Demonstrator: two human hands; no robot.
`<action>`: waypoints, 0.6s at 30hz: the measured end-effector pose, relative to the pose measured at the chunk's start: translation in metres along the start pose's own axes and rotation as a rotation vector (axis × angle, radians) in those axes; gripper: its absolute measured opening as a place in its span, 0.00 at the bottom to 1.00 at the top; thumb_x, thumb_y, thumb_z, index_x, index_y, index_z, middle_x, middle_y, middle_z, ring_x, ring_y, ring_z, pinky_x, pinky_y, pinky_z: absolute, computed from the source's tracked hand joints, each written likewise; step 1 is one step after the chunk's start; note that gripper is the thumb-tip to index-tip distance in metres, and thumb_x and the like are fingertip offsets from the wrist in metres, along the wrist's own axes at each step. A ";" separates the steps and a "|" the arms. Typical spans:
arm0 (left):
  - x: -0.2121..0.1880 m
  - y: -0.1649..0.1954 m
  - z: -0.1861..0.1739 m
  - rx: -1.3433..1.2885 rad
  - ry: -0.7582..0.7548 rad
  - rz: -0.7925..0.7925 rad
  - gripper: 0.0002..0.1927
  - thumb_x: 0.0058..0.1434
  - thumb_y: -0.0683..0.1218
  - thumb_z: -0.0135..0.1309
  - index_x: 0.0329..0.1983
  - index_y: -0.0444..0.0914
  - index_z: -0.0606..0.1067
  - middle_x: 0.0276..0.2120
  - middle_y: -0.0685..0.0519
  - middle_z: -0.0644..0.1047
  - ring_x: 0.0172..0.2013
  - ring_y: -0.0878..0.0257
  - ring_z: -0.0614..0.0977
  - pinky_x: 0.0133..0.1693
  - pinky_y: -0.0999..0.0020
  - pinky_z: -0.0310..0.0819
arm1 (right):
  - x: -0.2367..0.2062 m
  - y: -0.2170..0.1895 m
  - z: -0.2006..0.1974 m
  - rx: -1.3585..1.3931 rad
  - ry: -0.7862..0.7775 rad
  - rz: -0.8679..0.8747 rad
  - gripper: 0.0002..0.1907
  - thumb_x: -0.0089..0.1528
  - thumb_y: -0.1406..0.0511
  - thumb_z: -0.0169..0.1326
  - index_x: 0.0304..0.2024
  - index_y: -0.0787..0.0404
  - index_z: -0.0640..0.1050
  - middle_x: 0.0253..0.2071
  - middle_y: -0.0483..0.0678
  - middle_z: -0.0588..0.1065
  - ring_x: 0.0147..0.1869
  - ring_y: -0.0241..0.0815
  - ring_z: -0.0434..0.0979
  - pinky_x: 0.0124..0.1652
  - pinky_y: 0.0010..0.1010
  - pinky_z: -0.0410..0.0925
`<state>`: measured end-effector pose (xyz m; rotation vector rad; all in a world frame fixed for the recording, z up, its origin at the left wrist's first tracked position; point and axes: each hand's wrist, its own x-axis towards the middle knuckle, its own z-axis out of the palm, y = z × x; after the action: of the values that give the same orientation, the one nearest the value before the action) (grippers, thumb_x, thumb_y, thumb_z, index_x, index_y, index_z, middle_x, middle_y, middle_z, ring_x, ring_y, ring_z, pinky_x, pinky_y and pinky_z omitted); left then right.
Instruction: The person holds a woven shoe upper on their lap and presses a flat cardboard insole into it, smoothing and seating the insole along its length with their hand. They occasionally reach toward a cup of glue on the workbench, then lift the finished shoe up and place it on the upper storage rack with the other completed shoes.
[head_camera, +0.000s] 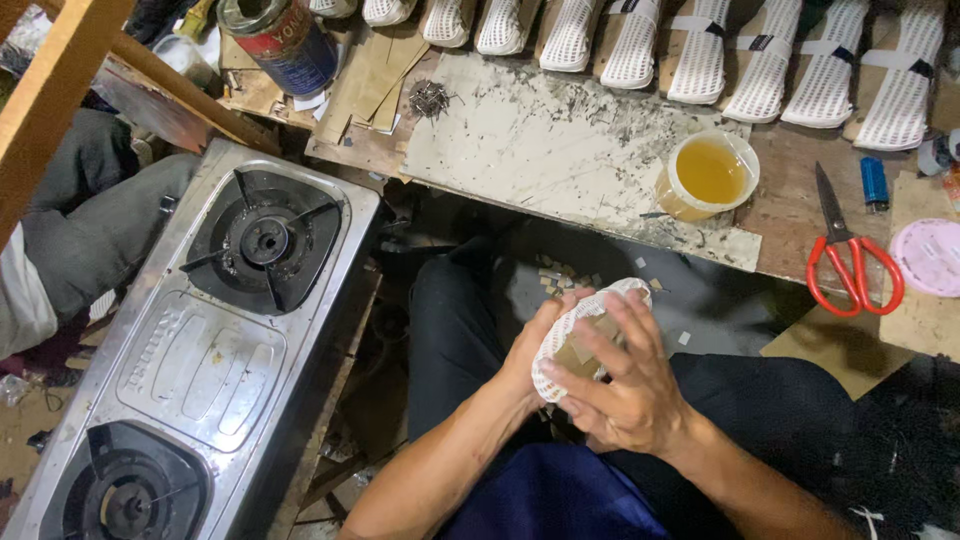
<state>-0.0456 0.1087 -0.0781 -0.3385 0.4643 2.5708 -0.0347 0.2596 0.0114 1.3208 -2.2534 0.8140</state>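
Note:
Both my hands hold a white mesh shoe upper (575, 322) with a tan cardboard insole over my lap. My left hand (532, 352) grips its left side from below. Over the piece, my right hand (625, 385) wraps its right side, fingers pressing on the insole. A plastic cup of yellow glue (707, 175) stands on the scratched work board (540, 140) just beyond my knees. Red-handled scissors (850, 262) lie to the right of the cup.
A row of white mesh shoe uppers (700, 50) lines the back of the bench. A steel two-burner gas stove (200, 340) sits at my left. A tin can (278, 42), small nails (430, 98), a blue lighter (873, 182) and a pink lid (928, 256) lie around.

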 end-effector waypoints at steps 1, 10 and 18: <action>0.000 0.000 -0.001 -0.018 -0.002 -0.007 0.25 0.73 0.58 0.41 0.65 0.38 0.67 0.58 0.44 0.73 0.55 0.52 0.77 0.55 0.58 0.74 | -0.001 0.000 0.000 -0.012 -0.011 -0.014 0.17 0.62 0.56 0.59 0.53 0.45 0.82 0.71 0.48 0.60 0.79 0.62 0.50 0.72 0.64 0.49; 0.002 -0.002 -0.006 -0.044 0.029 -0.036 0.23 0.74 0.57 0.45 0.62 0.37 0.70 0.54 0.44 0.76 0.51 0.52 0.79 0.51 0.57 0.76 | -0.005 0.002 0.003 -0.041 -0.017 -0.052 0.19 0.59 0.57 0.62 0.54 0.44 0.82 0.70 0.48 0.61 0.77 0.60 0.52 0.71 0.65 0.50; 0.004 0.001 -0.010 -0.055 0.011 -0.040 0.25 0.74 0.58 0.43 0.64 0.37 0.68 0.56 0.42 0.75 0.52 0.51 0.78 0.52 0.56 0.75 | -0.010 -0.003 0.002 -0.070 -0.010 -0.037 0.18 0.61 0.57 0.61 0.55 0.46 0.81 0.68 0.49 0.62 0.76 0.60 0.54 0.70 0.64 0.54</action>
<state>-0.0475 0.1057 -0.0886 -0.3776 0.3879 2.5480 -0.0273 0.2636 0.0052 1.3335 -2.2374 0.7109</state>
